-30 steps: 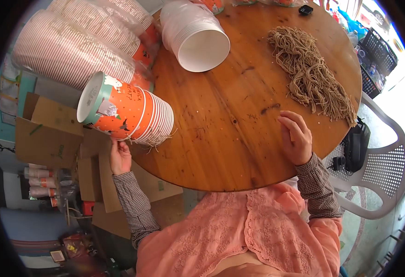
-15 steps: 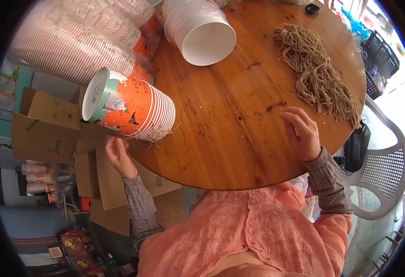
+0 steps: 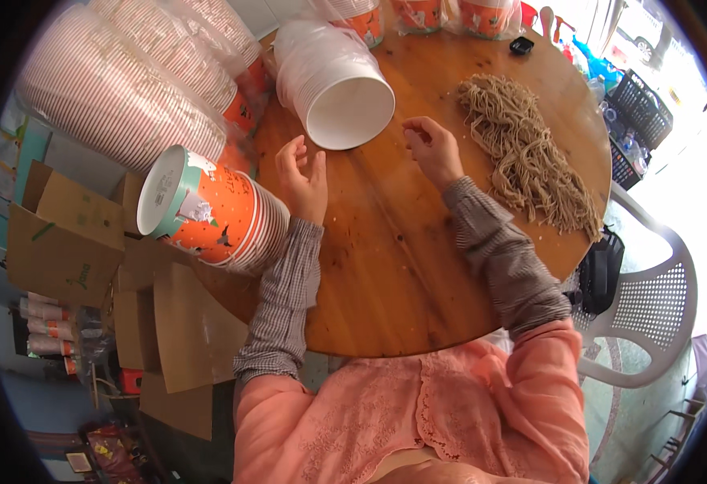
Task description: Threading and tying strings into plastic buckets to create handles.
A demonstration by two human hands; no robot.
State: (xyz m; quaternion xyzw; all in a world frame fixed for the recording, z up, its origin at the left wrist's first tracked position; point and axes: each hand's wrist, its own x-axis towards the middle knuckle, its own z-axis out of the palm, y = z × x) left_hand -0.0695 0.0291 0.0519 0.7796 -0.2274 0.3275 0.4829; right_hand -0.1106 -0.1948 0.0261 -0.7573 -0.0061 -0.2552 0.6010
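Observation:
My left hand (image 3: 302,179) hovers open over the round wooden table (image 3: 386,266), fingers spread, just below the mouth of a lying stack of white paper bowls (image 3: 333,81). My right hand (image 3: 431,147) is over the table to the right of that stack, fingers loosely curled; I see nothing in it. A stack of orange printed paper bowls (image 3: 208,214) lies on its side at the table's left edge, beside my left wrist. A long heap of tan noodle-like strands (image 3: 523,153) lies right of my right hand.
Wrapped sleeves of ribbed paper cups (image 3: 120,97) pile up at the far left. Several orange bowls (image 3: 418,12) stand at the table's far edge. Brown cardboard boxes (image 3: 63,234) lie on the floor to the left. A white plastic chair (image 3: 652,306) stands at the right.
Both hands have moved forward over the table toward the white bowl stack. The left hand came up from below the table edge; the right left the near right part of the table.

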